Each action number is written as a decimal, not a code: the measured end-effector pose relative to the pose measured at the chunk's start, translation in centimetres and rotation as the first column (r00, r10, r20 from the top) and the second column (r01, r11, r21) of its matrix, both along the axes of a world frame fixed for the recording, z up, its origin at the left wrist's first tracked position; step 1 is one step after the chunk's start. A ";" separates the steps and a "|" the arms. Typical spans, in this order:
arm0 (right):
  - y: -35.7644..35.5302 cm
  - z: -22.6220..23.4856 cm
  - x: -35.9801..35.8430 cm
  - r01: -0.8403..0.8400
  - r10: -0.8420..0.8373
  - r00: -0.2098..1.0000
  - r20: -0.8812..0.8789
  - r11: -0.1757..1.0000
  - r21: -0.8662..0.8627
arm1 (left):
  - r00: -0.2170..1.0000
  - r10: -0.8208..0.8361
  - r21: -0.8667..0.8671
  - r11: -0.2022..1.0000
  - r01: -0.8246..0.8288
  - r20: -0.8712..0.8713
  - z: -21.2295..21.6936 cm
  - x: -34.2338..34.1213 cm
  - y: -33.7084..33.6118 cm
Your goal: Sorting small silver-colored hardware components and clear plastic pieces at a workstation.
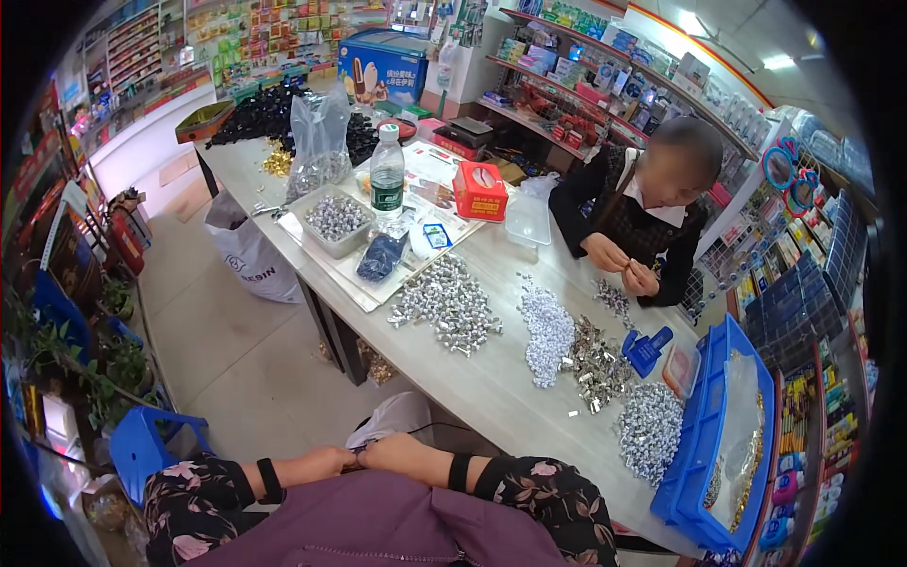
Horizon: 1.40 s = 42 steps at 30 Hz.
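My left hand (337,462) and my right hand (381,452) meet low in front of me, over my purple lap and away from the table. Their fingers are tucked together, so any small thing between them is hidden. Both forearms wear black bands and flowered sleeves. A white shoe (397,417) shows just beyond my hands. On the long pale table (491,397) lie heaps of small silver metal parts: one in the middle (446,304), a whiter one (548,333) and one near the blue crate (650,430).
A person in dark clothes (642,213) sits across the table handling small parts. A blue crate (718,444), water bottle (386,172), red box (479,190), tray of silver parts (335,219) and black pile (265,113) are about. White sack (248,250) and blue stool (142,444) stand on the floor.
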State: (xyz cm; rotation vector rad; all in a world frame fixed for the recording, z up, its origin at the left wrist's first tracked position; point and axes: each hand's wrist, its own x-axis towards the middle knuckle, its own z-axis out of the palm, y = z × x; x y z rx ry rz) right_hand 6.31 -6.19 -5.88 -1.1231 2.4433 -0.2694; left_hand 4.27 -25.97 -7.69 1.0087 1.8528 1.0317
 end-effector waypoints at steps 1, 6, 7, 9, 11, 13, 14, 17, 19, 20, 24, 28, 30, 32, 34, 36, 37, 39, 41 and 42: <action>0.0 0.0 0.0 -0.008 0.008 1.000 0.003 1.000 -0.011 | 0.999 -0.024 -0.072 0.997 0.021 -0.032 -0.4 -0.2 0.1; 0.4 -0.8 0.3 -0.018 0.018 1.000 -0.010 0.996 -0.086 | 0.993 -0.055 -0.251 0.968 0.028 -0.102 -2.2 -0.3 0.7; 0.4 -1.1 0.5 0.014 -0.019 0.999 -0.028 0.987 -0.158 | 0.993 -0.046 -0.274 0.962 0.015 -0.107 -2.3 -0.2 0.7; 0.4 -1.5 0.9 0.072 -0.094 0.994 -0.058 0.951 -0.301 | 0.994 -0.051 -0.244 0.970 0.025 -0.100 -1.8 -0.2 0.6; 0.4 -1.8 0.8 0.096 -0.114 0.992 -0.057 0.961 -0.258 | 0.995 -0.050 -0.182 0.983 0.033 -0.087 -1.2 -0.2 0.5; 0.0 -1.5 0.8 0.141 -0.150 0.988 -0.042 0.975 -0.170 | 0.991 -0.059 -0.236 0.971 0.029 -0.121 -1.0 0.0 0.6; 0.0 -1.3 0.9 0.141 -0.151 0.988 -0.041 0.975 -0.174 | 0.985 -0.067 -0.286 0.958 0.020 -0.158 -0.9 0.1 0.8; 0.4 -0.5 1.2 0.148 -0.154 0.988 -0.006 0.961 -0.234 | 0.981 -0.060 -0.287 0.958 0.005 -0.182 0.0 0.6 0.9; 0.3 -0.2 1.2 0.140 -0.141 0.990 0.010 0.969 -0.202 | 0.987 -0.031 -0.185 0.983 0.001 -0.156 0.9 1.0 1.0; 0.2 -0.1 1.2 0.133 -0.131 0.991 0.026 0.976 -0.171 | 0.988 -0.032 -0.184 0.983 0.004 -0.153 1.2 1.2 1.1; 0.0 0.7 1.6 0.132 -0.120 0.989 0.088 0.980 -0.149 | 0.965 -0.110 -0.394 0.919 0.007 -0.238 2.8 1.7 1.6; 0.5 0.9 1.4 0.207 -0.155 0.964 0.218 0.948 -0.241 | 0.925 -0.180 -0.392 0.919 0.037 -0.335 1.0 1.1 0.7; 0.9 1.5 1.8 0.261 -0.171 0.940 0.294 0.917 -0.302 | 0.884 -0.161 -0.282 0.959 0.035 -0.438 0.1 1.1 0.1; 1.5 2.2 1.6 0.244 -0.112 0.928 0.356 0.903 -0.353 | 0.884 -0.234 -0.382 0.922 0.069 -0.404 3.2 1.5 0.5; 2.4 1.8 1.5 0.271 -0.110 0.911 0.396 0.886 -0.376 | 0.874 -0.313 -0.476 0.873 0.110 -0.372 4.0 1.2 1.1; 3.1 2.0 1.7 0.258 -0.073 0.905 0.419 0.877 -0.405 | 0.900 -0.332 -0.256 0.930 0.263 -0.281 2.9 0.4 -0.8; 3.6 2.5 1.9 0.285 -0.092 0.900 0.427 0.864 -0.414 | 0.907 -0.350 -0.132 0.936 0.327 -0.235 2.5 0.0 -1.0; 4.8 3.9 2.6 0.342 -0.138 0.888 0.439 0.837 -0.428 | 0.941 -0.334 -0.115 0.938 0.326 -0.061 3.7 0.0 -0.4; 6.8 6.3 3.3 0.393 -0.190 0.871 0.453 0.822 -0.412 | 0.938 -0.225 -0.112 0.959 0.262 0.266 4.7 -0.1 0.1; 7.9 7.1 3.8 0.428 -0.234 0.860 0.454 0.814 -0.392 | 0.931 -0.239 -0.111 0.954 0.278 0.276 4.1 -0.3 0.1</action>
